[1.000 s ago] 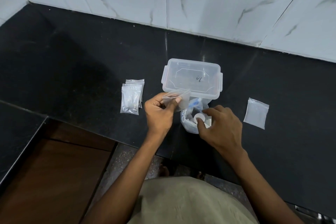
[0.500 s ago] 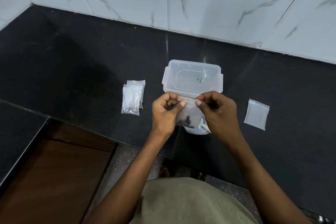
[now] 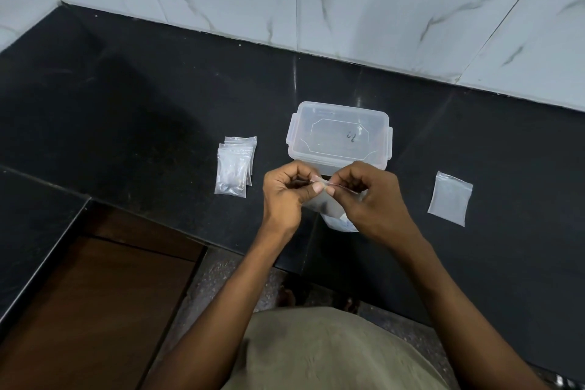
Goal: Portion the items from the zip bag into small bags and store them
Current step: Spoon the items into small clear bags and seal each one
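Right now both hands pinch the top strip of one small bag, the left hand and the right hand meeting thumb to forefinger at its mouth, fingers curled in tight. That hold looks like pressing the zip seal shut, with the bag hanging below the fingertips so its contents stay at the bottom; what is inside is too dim to make out. Both wrists are bent inward and the forearms reach up from the body to meet over the near edge of the black counter.

Directly under the hands lies the zip bag, mostly hidden, only its lower edge showing. Just behind them stands a clear plastic box with its lid on, probably where the portions will be stored. A pile of small bags sits to the left, and one flat bag lies well apart on the right.
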Motion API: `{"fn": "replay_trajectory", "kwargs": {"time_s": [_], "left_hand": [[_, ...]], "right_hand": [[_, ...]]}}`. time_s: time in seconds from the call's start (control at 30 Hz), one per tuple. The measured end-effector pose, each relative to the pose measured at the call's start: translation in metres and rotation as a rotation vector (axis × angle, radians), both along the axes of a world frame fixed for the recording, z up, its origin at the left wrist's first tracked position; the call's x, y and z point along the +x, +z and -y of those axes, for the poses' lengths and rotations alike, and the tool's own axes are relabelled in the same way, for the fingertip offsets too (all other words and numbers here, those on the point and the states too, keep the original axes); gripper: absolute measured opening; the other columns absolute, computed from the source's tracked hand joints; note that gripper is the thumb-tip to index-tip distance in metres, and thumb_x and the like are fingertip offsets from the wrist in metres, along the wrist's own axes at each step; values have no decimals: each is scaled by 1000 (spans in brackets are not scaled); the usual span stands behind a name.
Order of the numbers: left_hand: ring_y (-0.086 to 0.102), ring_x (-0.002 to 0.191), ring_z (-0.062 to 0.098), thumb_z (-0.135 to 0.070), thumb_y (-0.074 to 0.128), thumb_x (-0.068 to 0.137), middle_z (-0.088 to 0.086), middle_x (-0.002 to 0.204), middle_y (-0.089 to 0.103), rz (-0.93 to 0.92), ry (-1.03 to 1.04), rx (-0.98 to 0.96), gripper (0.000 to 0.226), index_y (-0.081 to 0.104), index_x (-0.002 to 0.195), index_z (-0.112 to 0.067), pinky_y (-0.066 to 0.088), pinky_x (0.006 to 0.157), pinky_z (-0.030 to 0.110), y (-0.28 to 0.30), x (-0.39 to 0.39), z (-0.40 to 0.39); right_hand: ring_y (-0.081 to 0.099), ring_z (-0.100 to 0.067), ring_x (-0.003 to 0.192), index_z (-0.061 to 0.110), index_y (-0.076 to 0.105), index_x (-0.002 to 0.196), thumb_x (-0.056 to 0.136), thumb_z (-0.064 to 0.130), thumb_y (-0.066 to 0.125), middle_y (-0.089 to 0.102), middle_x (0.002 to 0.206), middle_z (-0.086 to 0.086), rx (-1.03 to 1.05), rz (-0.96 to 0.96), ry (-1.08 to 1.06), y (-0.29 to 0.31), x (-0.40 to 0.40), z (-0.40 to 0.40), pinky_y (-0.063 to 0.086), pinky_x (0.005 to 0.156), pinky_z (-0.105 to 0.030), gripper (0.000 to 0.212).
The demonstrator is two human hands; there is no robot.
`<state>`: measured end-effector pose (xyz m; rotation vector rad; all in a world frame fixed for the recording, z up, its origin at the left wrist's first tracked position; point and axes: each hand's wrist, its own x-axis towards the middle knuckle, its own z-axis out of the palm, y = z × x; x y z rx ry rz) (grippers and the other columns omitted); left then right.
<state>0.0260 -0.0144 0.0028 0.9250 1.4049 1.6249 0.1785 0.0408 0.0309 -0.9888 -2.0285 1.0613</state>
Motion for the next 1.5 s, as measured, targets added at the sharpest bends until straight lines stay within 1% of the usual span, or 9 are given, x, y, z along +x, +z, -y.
{"fn": "replay_trajectory", "kwargs": {"time_s": [0.13,0.3,0.47,0.6,0.73,0.93,1.17,1.27,1.5], "left_hand": [[65,71,10,-2,71,76,-5,73,70,-38,1,17,5,66,77,-4,51,69,22,3,-1,3],[67,66,-1,18,67,82,-13,65,71,-113,-2,-34,12,65,81,6,50,67,14,5,-5,3],[64,65,6,12,70,73,-9,66,69,-94,21,-88,17,67,70,-5,50,65,20,6,-15,4],[66,66,18,14,72,69,6,66,70,-60,26,-124,21,68,64,-7,53,67,30,6,-23,5],[64,63,7,23,71,68,-3,61,68,-17,164,-179,31,69,61,-7,53,66,21,11,-26,5],[65,65,6,23,72,68,-5,61,69,47,286,-228,32,71,60,-8,54,66,19,6,-43,10],[64,60,3,24,71,68,1,62,68,96,421,-293,26,71,64,-1,53,64,16,0,-56,16],[63,56,2,24,71,69,6,62,67,137,480,-310,24,71,66,1,53,62,15,-3,-65,17],[65,58,9,18,73,73,1,57,68,154,579,-345,25,73,63,-5,58,67,31,-14,-91,22]], "right_hand": [[62,-10,74,9,69,86,86,6,76,67,80,3,60,40,-4,1,-6,-2,50,68,-17,8],[61,-8,74,10,67,85,85,6,75,64,79,9,108,65,18,0,-12,-3,47,67,-17,8],[62,-7,78,12,70,89,84,8,77,65,83,11,88,91,112,-1,-15,-8,47,69,-14,9],[61,-7,75,15,72,85,85,10,78,65,80,11,82,145,161,-2,-19,-9,46,67,-14,8],[60,-5,73,16,70,83,88,14,77,65,78,12,60,160,143,-4,-25,-11,43,66,-12,9],[63,-9,70,18,71,80,85,13,79,68,77,12,24,162,126,-7,-30,-10,52,67,-30,11],[63,-2,67,16,75,77,83,18,82,69,71,13,-45,188,78,-14,-53,-5,45,64,-13,9],[65,-5,67,15,75,77,84,17,81,71,71,10,-53,194,70,-15,-64,-2,49,64,-16,9],[67,-8,68,11,75,80,88,18,76,73,74,5,-73,252,117,-23,-96,-1,54,67,-23,10]]}}
